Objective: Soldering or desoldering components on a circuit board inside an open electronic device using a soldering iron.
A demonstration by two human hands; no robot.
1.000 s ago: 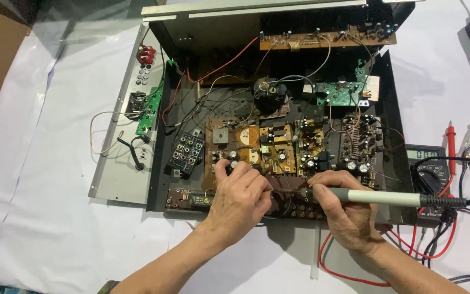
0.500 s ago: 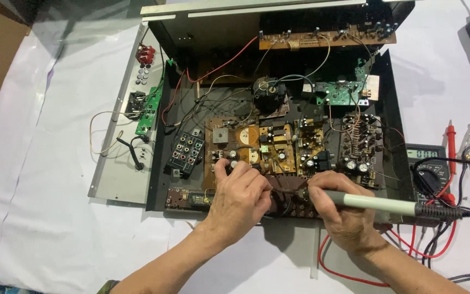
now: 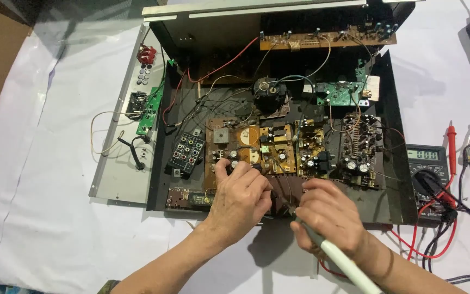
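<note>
The right hand (image 3: 330, 218) grips a white soldering iron (image 3: 344, 261), tip hidden near the brown board (image 3: 257, 149) at the chassis's (image 3: 398, 190) six o'clock. The left hand (image 3: 240, 196) curls, fingers pressed on that board. A slip could burn those fingers or bridge joints (loose wires crowd close). A meter (image 3: 428, 163) sits at three o'clock on the white-covered tabletop (image 3: 39, 207); nothing of the room shows beyond it.

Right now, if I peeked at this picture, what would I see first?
First, the big opened-up black electronics box in the middle of the white-covered table, full of brown circuit boards and tangled wires. At its near edge, the left hand presses on the boards while the right hand grips a white-handled soldering tool. A multimeter with red and black leads sits at the right.
</note>
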